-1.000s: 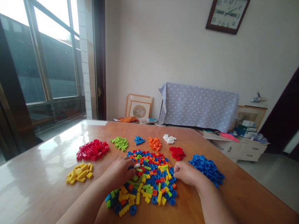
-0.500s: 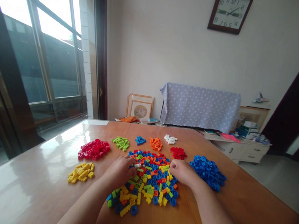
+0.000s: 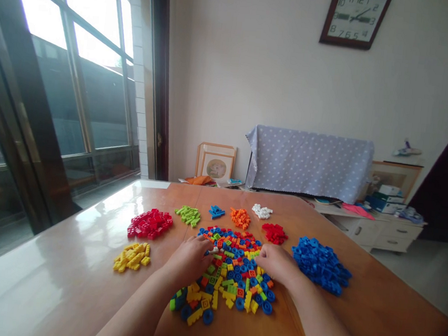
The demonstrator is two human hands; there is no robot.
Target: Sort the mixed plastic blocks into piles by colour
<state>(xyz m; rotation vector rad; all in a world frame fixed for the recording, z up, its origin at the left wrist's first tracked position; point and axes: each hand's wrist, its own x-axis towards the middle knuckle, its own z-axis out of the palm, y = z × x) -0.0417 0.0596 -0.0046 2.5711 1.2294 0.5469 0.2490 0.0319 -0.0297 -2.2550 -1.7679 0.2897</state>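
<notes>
while left hand (image 3: 191, 258) and right hand (image 3: 277, 263) touch mixed bricks (image 3: 236, 285), blue pile (image 3: 321, 264) beside

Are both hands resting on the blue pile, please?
No, the left hand and right hand are both on the mixed pile in the middle, while the blue pile lies further right.
</notes>
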